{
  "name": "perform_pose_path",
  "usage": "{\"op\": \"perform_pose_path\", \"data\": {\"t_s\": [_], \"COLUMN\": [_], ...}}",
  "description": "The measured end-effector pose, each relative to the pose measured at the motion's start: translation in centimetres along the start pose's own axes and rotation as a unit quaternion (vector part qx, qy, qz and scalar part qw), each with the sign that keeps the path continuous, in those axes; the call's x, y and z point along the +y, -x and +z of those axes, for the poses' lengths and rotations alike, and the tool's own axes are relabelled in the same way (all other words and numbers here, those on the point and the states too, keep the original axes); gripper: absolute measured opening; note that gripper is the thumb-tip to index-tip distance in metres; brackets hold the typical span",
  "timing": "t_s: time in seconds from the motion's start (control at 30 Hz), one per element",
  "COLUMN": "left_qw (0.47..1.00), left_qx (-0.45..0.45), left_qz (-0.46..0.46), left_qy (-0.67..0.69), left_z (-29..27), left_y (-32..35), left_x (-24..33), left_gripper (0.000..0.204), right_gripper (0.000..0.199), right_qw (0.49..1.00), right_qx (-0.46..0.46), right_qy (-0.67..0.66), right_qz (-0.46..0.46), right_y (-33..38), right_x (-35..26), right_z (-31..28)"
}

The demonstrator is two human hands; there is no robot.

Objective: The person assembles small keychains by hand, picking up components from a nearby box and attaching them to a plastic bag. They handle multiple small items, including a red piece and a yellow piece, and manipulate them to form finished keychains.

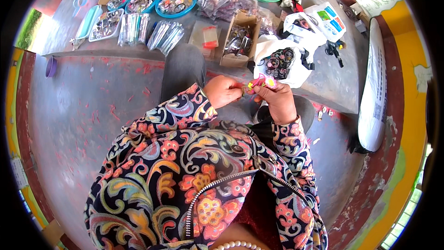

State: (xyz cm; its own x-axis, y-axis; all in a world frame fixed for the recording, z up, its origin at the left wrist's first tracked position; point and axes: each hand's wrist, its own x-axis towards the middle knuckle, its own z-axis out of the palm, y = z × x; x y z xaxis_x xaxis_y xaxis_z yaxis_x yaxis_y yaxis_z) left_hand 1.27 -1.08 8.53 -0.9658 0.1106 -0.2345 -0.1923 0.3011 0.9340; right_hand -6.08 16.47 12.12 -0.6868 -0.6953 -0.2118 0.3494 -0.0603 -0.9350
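Note:
My right hand [278,101] is closed, pinching a small bright pink trinket with yellow and white flower shapes [264,82] between thumb and fingers. From the other side my left hand [224,91] is closed too, its fingertips at the trinket's left end. The exact kind of trinket is too small to make out. Just beyond my right hand lies an open white bag [300,75], holding dark loops that look like hair ties [279,63]. Beyond my left hand stands an open cardboard box [228,60] of small plastic-wrapped pieces.
Blue and green basins [176,15] of small goods stand at the back of the raised grey ledge, near plastic-wrapped bundles [165,36]. A long white sack [373,88] leans at the right. A purple bowl [51,66] sits far left; red scraps litter the floor.

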Motion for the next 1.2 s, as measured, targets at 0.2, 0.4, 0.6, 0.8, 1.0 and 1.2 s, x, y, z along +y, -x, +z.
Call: {"op": "perform_pose_path", "data": {"t_s": [0.2,0.4,0.6,0.8,1.0,1.2], "left_qw": [0.996,0.99,0.988,0.986,0.987,0.995], "left_qx": [0.046,0.102,0.101,0.115,0.082,0.052], "left_qz": [0.037,0.068,0.073,0.059,0.057,0.006], "left_qy": [-0.064,-0.075,-0.086,-0.102,-0.13,-0.082], "left_z": [-0.1,0.6,0.6,0.9,1.3,1.3], "left_y": [-0.1,0.3,-0.1,0.1,0.0,0.1], "left_x": [0.4,1.4,0.5,0.9,0.1,0.1], "left_gripper": [0.02,0.017,0.015,0.017,0.021,0.02], "right_gripper": [0.013,0.015,0.012,0.016,0.018,0.016], "right_qw": [0.981,0.987,0.951,0.933,0.814,0.832], "right_qx": [0.013,0.027,0.094,0.113,0.086,0.062], "right_qy": [0.185,0.149,0.281,0.318,0.514,0.502], "right_qz": [-0.064,-0.053,-0.085,-0.127,-0.256,-0.229], "right_y": [0.4,0.4,-0.1,-0.1,0.3,-0.2], "right_x": [0.1,0.4,1.6,1.9,0.6,0.5], "right_z": [1.0,2.1,0.9,1.3,2.0,1.0]}}
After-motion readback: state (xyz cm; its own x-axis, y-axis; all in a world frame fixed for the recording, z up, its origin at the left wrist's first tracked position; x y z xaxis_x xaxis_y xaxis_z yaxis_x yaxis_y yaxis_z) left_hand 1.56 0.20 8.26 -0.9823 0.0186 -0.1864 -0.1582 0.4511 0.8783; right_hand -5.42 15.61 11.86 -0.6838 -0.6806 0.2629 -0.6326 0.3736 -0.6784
